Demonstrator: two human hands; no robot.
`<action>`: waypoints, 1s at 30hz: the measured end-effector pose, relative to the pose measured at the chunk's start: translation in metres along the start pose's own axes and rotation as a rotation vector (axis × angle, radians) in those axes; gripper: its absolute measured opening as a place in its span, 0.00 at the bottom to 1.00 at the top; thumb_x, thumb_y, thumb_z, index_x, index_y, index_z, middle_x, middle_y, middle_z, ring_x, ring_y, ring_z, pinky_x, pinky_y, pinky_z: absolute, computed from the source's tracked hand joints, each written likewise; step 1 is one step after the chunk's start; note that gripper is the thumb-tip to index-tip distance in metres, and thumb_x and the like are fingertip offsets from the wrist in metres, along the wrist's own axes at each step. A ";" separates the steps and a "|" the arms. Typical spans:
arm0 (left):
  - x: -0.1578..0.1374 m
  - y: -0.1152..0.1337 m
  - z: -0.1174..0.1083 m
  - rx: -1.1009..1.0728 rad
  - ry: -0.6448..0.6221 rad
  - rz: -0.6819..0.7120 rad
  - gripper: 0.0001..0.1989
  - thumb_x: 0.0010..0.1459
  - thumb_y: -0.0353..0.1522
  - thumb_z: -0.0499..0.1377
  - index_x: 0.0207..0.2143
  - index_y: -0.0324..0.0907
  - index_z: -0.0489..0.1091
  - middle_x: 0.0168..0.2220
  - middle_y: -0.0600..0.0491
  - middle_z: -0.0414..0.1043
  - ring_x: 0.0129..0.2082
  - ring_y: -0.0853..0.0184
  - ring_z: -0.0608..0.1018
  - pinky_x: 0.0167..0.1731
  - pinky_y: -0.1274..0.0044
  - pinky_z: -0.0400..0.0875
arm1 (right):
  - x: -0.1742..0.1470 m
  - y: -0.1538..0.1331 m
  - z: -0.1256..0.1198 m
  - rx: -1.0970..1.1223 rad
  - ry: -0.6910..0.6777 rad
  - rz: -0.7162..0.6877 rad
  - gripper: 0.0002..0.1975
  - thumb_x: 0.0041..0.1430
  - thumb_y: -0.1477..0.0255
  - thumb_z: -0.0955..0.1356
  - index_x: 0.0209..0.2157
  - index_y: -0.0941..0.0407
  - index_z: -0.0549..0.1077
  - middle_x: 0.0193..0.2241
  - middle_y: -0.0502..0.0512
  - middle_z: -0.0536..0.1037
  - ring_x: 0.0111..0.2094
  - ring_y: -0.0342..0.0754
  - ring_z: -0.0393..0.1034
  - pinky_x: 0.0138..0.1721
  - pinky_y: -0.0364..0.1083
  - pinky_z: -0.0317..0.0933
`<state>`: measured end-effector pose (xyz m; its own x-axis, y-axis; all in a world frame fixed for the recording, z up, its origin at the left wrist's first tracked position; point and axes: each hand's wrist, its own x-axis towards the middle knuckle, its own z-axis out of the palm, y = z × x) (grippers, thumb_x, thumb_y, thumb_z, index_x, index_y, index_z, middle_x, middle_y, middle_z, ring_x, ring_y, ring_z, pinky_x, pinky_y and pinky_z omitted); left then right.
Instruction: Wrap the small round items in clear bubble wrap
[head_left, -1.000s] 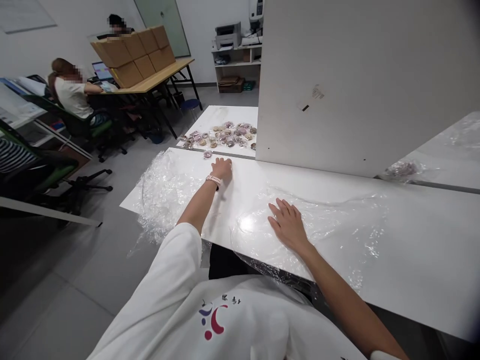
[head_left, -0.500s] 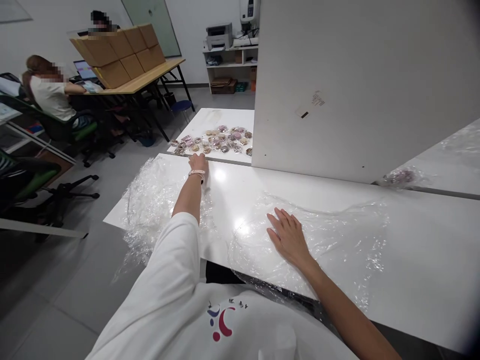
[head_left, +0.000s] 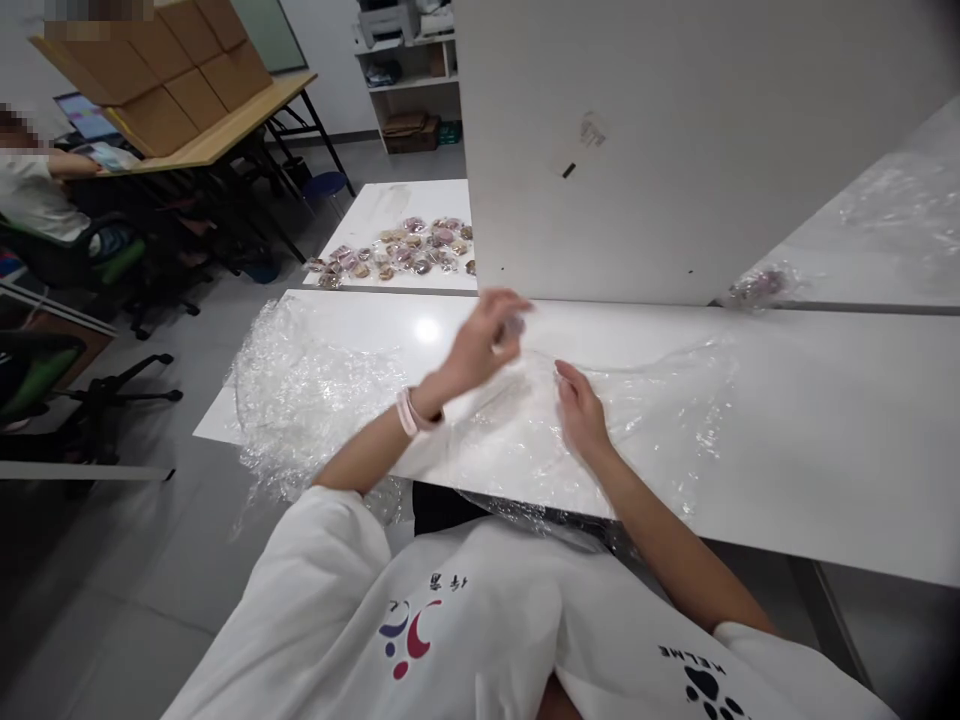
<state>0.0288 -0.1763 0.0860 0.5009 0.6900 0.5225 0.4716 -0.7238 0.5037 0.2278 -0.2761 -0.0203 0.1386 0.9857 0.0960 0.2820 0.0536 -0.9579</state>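
Note:
My left hand (head_left: 484,342) is raised over the white table, blurred by motion. Between its thumb and fingers is a small purplish wrapped piece (head_left: 513,328), whose details are smeared. To its right, my right hand (head_left: 583,412) is turned on its side above a sheet of clear plastic film (head_left: 645,400), fingers loosely extended with nothing visible in them. Whether it touches the film is unclear. A crumpled heap of clear film (head_left: 292,400) lies at the table's left end. Several similar wrapped pieces (head_left: 412,250) are spread on the surface beyond.
A tall white panel (head_left: 600,150) rises behind the work table (head_left: 825,430). More wrapped pieces (head_left: 765,285) and film lie at its right. Cardboard boxes (head_left: 180,85) stand on a wooden desk at the left, where people sit. A blue stool (head_left: 324,185) is nearby.
My left hand has come back from the table's far edge toward the middle, now with a small wrapped piece. My right hand has lifted from lying flat and turned sideways. The view has shifted.

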 end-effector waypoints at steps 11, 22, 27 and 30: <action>-0.127 0.097 0.051 0.162 -0.436 -0.005 0.40 0.63 0.47 0.57 0.71 0.47 0.44 0.73 0.40 0.39 0.72 0.45 0.45 0.66 0.47 0.47 | -0.016 -0.048 -0.086 0.295 -0.009 0.118 0.19 0.64 0.53 0.65 0.48 0.50 0.75 0.52 0.56 0.77 0.55 0.52 0.71 0.59 0.56 0.65; -0.222 0.089 0.041 0.198 0.017 0.025 0.06 0.66 0.28 0.57 0.43 0.45 0.70 0.49 0.50 0.78 0.55 0.61 0.75 0.58 0.59 0.68 | -0.197 0.022 -0.055 -0.933 0.144 -0.628 0.20 0.63 0.70 0.70 0.56 0.54 0.71 0.56 0.63 0.74 0.58 0.59 0.68 0.60 0.60 0.56; -0.195 0.092 0.027 0.093 0.029 -0.018 0.07 0.68 0.32 0.54 0.38 0.44 0.72 0.32 0.53 0.79 0.32 0.68 0.80 0.40 0.72 0.75 | -0.185 0.011 -0.061 -0.759 0.315 -0.530 0.10 0.64 0.78 0.66 0.42 0.53 0.77 0.39 0.53 0.83 0.42 0.50 0.77 0.54 0.54 0.62; -0.177 0.081 0.009 0.040 -0.062 -0.128 0.11 0.69 0.37 0.53 0.38 0.43 0.74 0.31 0.53 0.80 0.26 0.70 0.78 0.26 0.78 0.70 | -0.172 -0.016 -0.103 -0.639 0.206 -0.361 0.08 0.66 0.71 0.66 0.40 0.52 0.78 0.36 0.53 0.82 0.39 0.50 0.77 0.49 0.52 0.65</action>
<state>-0.0150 -0.3570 0.0284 0.4781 0.7758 0.4117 0.5624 -0.6305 0.5349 0.2971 -0.4631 0.0066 0.0905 0.8715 0.4820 0.8297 0.2017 -0.5205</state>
